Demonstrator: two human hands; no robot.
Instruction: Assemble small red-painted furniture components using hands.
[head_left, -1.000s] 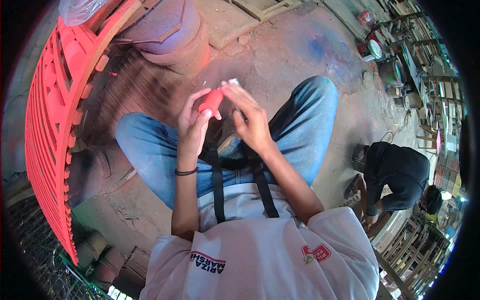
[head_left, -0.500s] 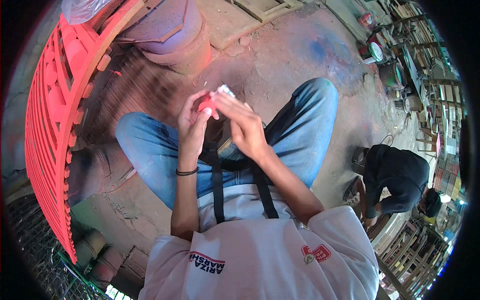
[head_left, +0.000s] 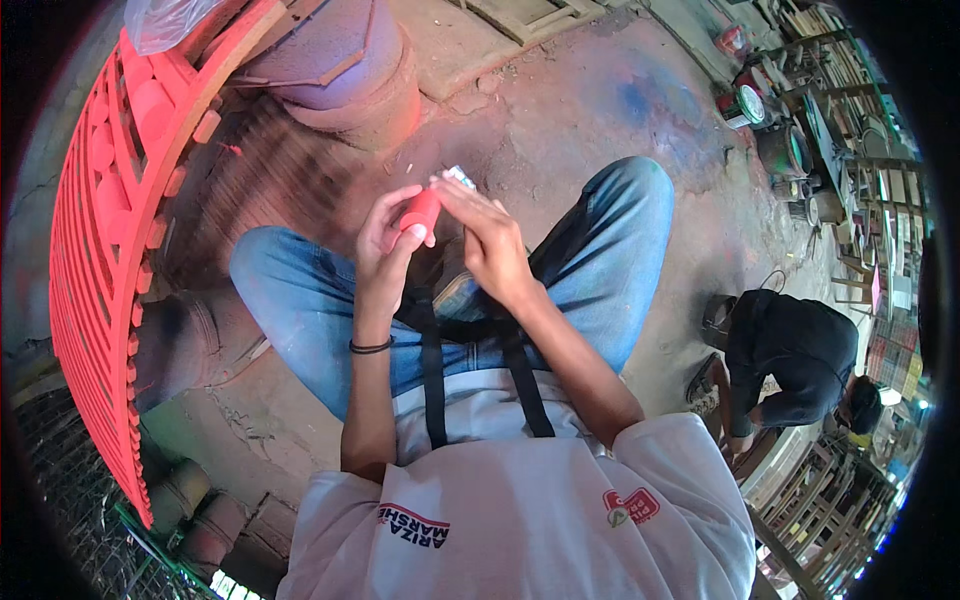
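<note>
Between the thumb and fingers of my left hand (head_left: 379, 243) is a small red-painted cylinder (head_left: 421, 211), tilted, with one round end facing me. My right hand (head_left: 490, 240) lies against its far end, fingers stretched together. At those fingertips a small, pale folded piece with bluish marks (head_left: 460, 177) sticks out, pinched by the right hand. Its material I cannot make out. Both hands are held above the floor, between my bent knees.
To the left runs a red slatted rack (head_left: 100, 290) carrying similar red cylinders (head_left: 152, 110). Beyond my hands stands a paint-dusted drum (head_left: 350, 95). Paint cans (head_left: 742, 106) and wooden shelving line the right side. A person in black (head_left: 795, 345) bends over at the right.
The red cylinder has tipped so more of its side shows. My right hand's fingers, blurred before, are now sharper, with the pale piece slightly farther out.
</note>
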